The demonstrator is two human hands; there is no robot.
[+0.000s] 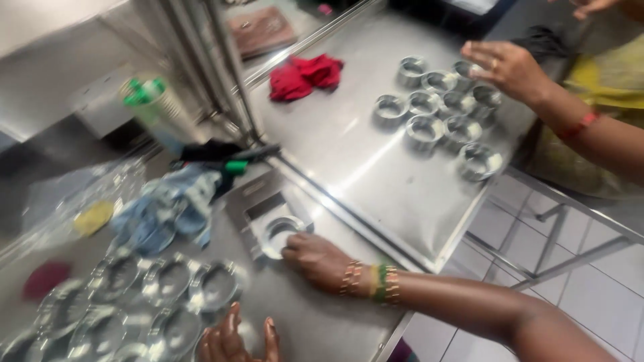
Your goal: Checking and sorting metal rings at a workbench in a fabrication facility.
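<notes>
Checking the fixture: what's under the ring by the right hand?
The ring sits on a flat grey metal block on the steel table. The right hand touches its rim and hides the near edge.

A clear plastic bag (pixel 80 194) lies crumpled at the left of the frame on the steel counter (pixel 349 134), just left of a heap of pale blue cloth. It is see-through and glossy, and a small yellow patch (pixel 92 218) shows through it near its lower edge; the blur hides whether that is a label. In the upper left a pale green cylindrical container (pixel 149 100) with a darker green top stands tilted, also blurred. No signs or screens show.
</notes>
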